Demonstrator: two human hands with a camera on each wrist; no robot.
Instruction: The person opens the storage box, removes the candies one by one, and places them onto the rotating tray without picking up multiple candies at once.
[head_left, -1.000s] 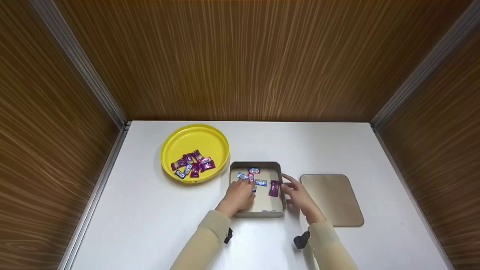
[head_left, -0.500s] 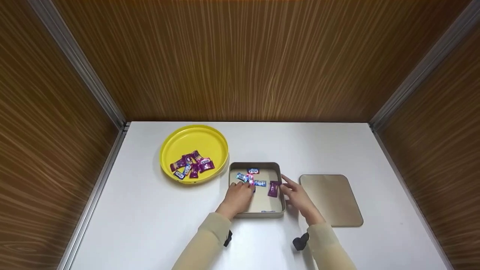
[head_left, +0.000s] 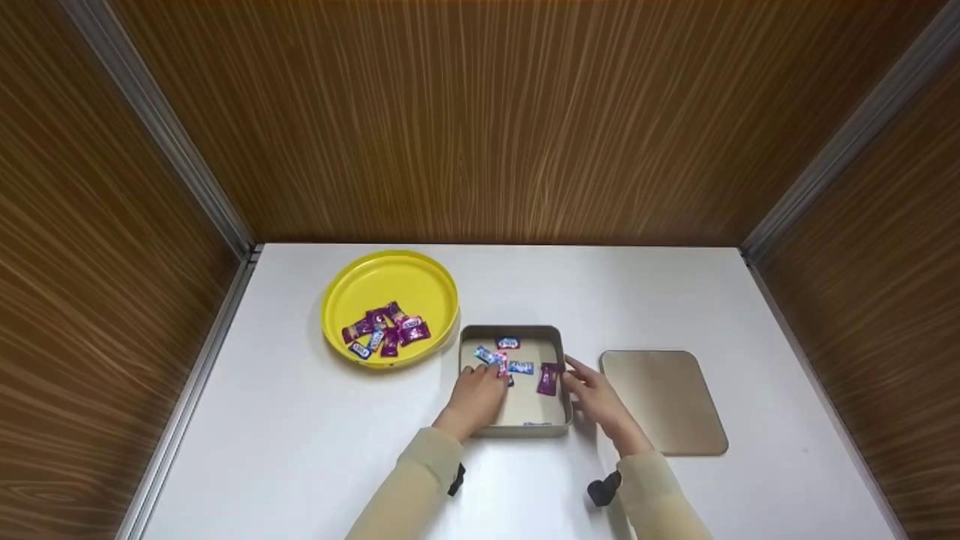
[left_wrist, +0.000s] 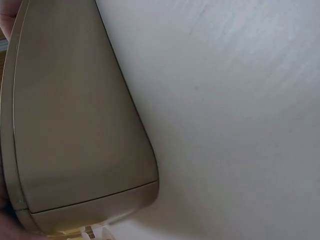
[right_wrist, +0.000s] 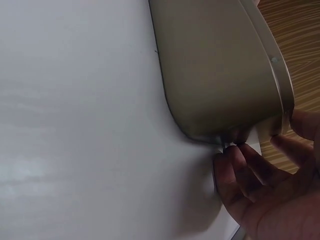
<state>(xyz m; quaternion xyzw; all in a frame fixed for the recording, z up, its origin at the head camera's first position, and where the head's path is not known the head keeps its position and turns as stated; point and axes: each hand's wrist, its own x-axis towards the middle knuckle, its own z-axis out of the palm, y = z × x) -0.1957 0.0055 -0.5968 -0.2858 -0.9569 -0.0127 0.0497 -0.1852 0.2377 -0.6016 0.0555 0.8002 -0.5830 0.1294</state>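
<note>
In the head view an open tin box (head_left: 525, 431) holds several small wrapped candies. My left hand (head_left: 476, 396) reaches into its left side, fingers bent down onto a pink candy (head_left: 500, 362); the fingertips' grip is hidden. Beside it are a light blue candy (head_left: 484, 353), another blue candy (head_left: 521, 367) and a red-and-blue one (head_left: 508, 343). A purple candy (head_left: 548, 379) leans near the right wall. My right hand (head_left: 600, 401) holds that wall; in the right wrist view its fingers (right_wrist: 250, 167) touch the outside, with one digit at the rim.
A yellow round tray (head_left: 390, 274) with several purple, blue and pink candies stands at the back left. The flat tin lid (head_left: 664, 401) lies right of the box. Wood-grain panels (head_left: 480, 120) enclose the white table (head_left: 300, 450) at the back and sides.
My left hand has drawn slightly back toward me inside the box, uncovering more of the pink candy. The right hand stays at the box's right wall.
</note>
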